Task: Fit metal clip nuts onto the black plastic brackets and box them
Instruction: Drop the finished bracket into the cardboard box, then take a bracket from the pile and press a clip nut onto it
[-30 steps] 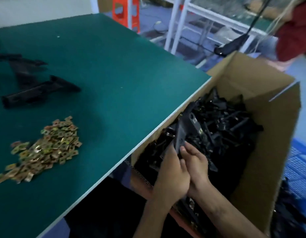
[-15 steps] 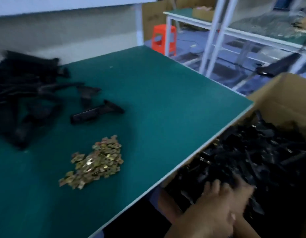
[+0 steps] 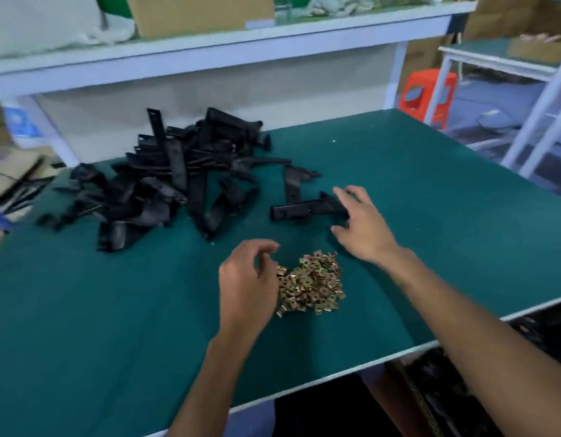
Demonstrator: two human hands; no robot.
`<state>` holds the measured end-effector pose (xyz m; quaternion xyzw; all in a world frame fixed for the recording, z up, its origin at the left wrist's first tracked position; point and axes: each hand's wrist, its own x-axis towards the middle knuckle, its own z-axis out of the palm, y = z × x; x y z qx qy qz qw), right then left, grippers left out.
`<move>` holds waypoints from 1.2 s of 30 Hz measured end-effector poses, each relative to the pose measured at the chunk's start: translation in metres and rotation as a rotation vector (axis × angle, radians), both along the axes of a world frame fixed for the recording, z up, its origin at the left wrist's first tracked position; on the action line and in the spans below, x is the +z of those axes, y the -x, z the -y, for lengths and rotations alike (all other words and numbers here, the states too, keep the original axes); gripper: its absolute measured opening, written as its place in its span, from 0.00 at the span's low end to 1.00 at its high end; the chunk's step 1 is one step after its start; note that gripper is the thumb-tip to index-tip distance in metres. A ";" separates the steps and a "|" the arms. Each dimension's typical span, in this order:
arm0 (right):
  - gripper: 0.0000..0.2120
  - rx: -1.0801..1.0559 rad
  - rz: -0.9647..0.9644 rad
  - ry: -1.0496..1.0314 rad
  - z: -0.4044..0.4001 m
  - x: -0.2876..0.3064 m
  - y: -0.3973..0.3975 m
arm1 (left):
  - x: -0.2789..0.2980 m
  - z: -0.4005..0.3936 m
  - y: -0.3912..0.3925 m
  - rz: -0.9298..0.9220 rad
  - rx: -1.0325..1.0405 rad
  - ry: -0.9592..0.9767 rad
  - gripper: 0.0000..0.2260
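Right hand (image 3: 362, 225) spread open reaching the bracket (image 3: 306, 209) at center, left hand (image 3: 247, 279) loosely curled empty beside the nuts (image 3: 310, 285) below it — I'd pinch just one nut, grab the bracket mid-length.

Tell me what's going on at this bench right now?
A person is fitting clip nuts to brackets. The left hand hovers with curled fingers at the pile of brass clip nuts, while the open right hand reaches for a lone black bracket on the green table. More brackets lie heaped behind.
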<state>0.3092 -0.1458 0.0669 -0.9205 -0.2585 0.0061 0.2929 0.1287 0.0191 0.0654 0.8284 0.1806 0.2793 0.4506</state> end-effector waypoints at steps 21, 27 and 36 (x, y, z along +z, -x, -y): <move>0.11 0.339 0.427 -0.306 -0.058 0.070 0.113 | 0.015 -0.002 0.036 0.077 0.339 -0.792 0.29; 0.09 0.422 -0.130 -0.687 -0.052 0.068 0.108 | 0.032 -0.013 0.036 -0.059 0.036 -0.491 0.17; 0.07 -0.166 -0.136 -0.642 0.004 -0.026 0.057 | 0.011 -0.015 0.033 0.063 -0.352 0.797 0.06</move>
